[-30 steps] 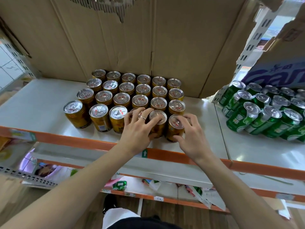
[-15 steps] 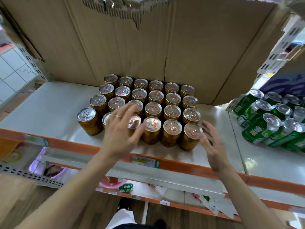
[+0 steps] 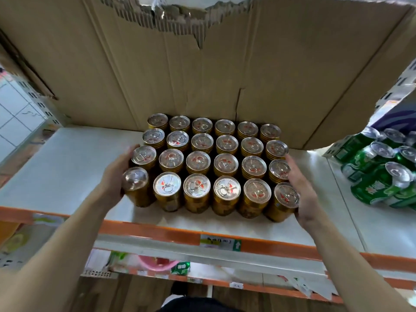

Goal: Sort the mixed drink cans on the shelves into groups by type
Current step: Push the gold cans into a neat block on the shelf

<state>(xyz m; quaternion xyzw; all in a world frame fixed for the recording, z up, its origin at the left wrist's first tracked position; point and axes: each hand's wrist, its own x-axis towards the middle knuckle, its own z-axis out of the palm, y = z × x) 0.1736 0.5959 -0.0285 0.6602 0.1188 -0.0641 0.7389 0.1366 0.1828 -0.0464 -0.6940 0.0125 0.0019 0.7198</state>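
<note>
Both grips flat-fingered, pressing in on the block of gold cans (image 3: pixel 213 164) at mid-frame; left hand (image 3: pixel 114 174) against the two front cans on the block's left side; right hand (image 3: pixel 302 190) against the right side; neither curls round a can; block stands upright on the white shelf (image 3: pixel 60 167), four rows deep; green cans (image 3: pixel 382 174) lie tumbled at right edge; torn cardboard (image 3: pixel 202 64) behind.

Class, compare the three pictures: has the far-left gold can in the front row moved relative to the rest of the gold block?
Yes. The far-left gold can has closed rightward against the gold block; the gap beside it is gone, with the left hand against it.
</note>
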